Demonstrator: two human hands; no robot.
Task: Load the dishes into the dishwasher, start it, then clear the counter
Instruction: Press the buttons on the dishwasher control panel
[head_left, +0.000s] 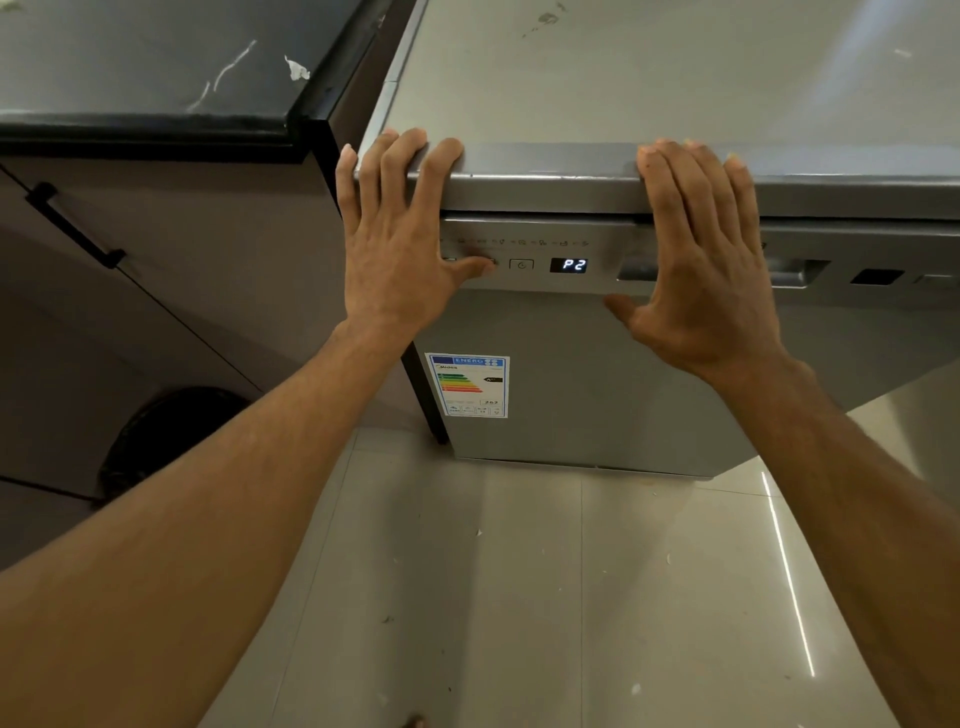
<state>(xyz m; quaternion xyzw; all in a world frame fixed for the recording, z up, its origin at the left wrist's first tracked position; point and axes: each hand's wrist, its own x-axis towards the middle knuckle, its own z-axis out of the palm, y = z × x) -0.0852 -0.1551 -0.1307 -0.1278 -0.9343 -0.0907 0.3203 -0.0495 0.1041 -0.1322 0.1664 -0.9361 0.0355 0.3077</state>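
A dark counter (156, 78) lies far left of and above the display (568, 265), which glows "P2" on the front panel of the dishwasher (597, 389). The dishwasher stands in the middle with its door closed. Just left of the display is the left hand (400, 234), holding nothing. Its straight fingers are draped over the machine's top edge, and its thumb reaches right to touch a panel button. Which button cannot be read. Just right of the display, the right hand (701, 270) lies flat and spread on the door, fingertips on the top edge, gripping nothing and partly covering the handle (795, 273). This looks like the starting step. It would go best with one square press of the thumb tip, a check that the display responds, and the right palm bracing the door without pulling the handle.
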